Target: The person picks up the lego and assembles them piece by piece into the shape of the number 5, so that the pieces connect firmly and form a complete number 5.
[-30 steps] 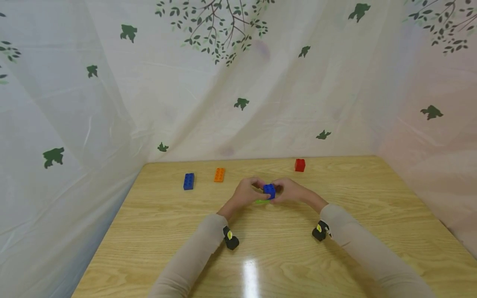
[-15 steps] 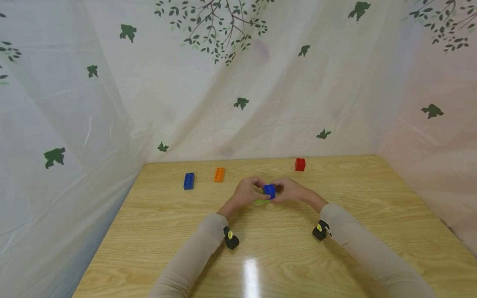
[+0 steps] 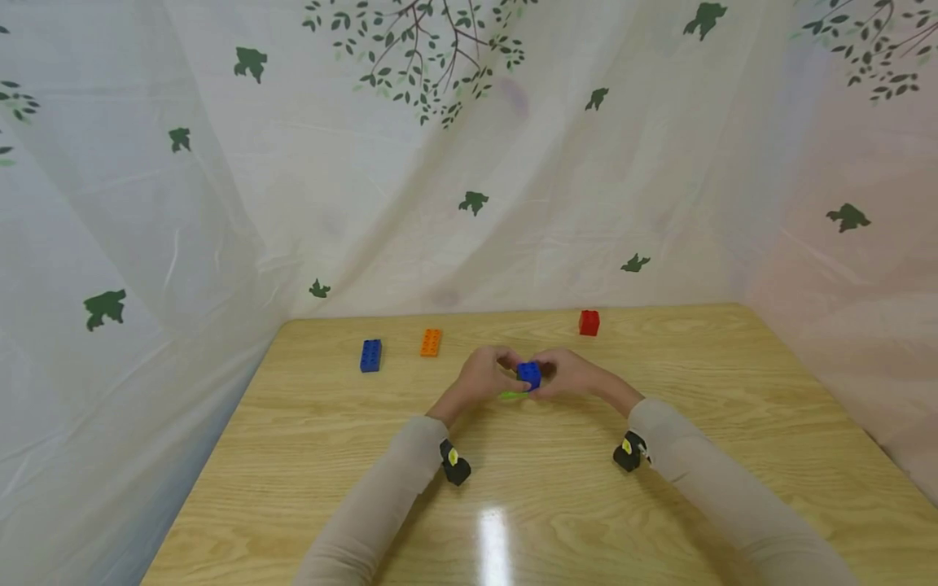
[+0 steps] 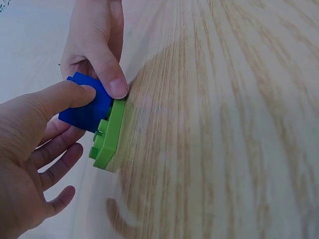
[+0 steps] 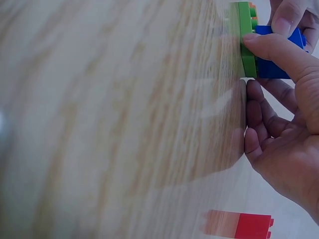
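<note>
The left hand (image 3: 484,376) and right hand (image 3: 573,375), both pinching the blue toy brick (image 4: 88,116), should press squarely onto the green brick (image 4: 114,133).

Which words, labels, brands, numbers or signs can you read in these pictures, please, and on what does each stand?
None can be read in any view.
Left wrist's yellow patch: too small to tell whether it bears writing.
Right wrist's yellow patch: the same.
Held blue brick, green brick, loose blue brick, orange brick, red brick: no lettering I can make out.
Backdrop: pattern only.
</note>
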### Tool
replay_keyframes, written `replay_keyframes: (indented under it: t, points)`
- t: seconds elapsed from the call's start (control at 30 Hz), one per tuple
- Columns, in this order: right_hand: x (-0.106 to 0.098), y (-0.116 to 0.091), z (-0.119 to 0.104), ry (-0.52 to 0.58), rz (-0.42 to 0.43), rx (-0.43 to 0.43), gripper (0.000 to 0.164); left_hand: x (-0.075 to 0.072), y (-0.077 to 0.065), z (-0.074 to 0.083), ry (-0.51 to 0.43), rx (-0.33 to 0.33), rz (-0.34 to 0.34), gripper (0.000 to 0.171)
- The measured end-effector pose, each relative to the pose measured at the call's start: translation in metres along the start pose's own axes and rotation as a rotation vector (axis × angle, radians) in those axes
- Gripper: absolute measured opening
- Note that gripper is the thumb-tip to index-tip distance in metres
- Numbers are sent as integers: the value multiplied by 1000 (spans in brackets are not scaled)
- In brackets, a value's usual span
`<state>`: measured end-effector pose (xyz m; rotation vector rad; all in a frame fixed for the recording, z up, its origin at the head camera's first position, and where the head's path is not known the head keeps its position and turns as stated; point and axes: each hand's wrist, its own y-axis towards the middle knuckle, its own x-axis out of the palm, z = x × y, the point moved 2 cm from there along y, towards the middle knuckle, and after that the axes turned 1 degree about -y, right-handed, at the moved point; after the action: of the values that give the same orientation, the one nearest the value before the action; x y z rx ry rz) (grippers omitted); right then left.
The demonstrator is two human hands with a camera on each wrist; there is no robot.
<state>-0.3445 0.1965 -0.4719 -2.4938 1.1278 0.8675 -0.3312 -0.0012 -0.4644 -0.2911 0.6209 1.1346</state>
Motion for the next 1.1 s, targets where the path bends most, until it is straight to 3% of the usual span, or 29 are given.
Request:
replay_keyframes:
  t: [0.43,0.9,1.1]
  points:
    - [-1,1,1,-18,0,15,24,-1,3,-2,4,11,-13,28]
    - [0,3,2,-10,1,-31,21,-3,4,-5,-29,32,-30,26]
    - [-5,1,-3,-3,-32,26,26,-3,4,-6,-47,41,-29,26]
